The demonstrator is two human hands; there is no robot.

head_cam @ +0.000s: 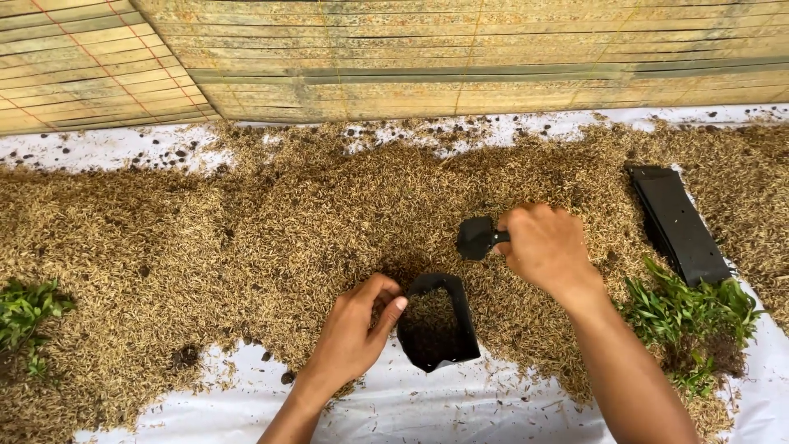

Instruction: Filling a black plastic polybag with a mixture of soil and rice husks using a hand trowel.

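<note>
From the head camera we looked down on a broad heap of husk mix (271, 222) spread over a white sheet (444, 407), with a bamboo screen (460, 57) along the far edge.

Our left hand (355, 333) had its fingers curled around the left rim of a small black grow bag (436, 322), thumb pressed to the edge, holding its mouth open. The bag stood at the near edge of the heap, just right of that hand, mouth turned up and slightly away from us, its long axis running from near to far.

Our right hand (542, 247) was closed around the handle of a black scoop (475, 237). The scoop's blade pointed left from the fist, its long axis close to level across the view, and it hung just beyond and slightly right of the bag's mouth, apart from it. The right hand was the nearer one to the scoop; the left was the nearer to the bag.

A stack of flat black bags (678, 222) lay well to the right, with green seedlings (690, 316) below it and more seedlings (25, 312) at the left edge.
</note>
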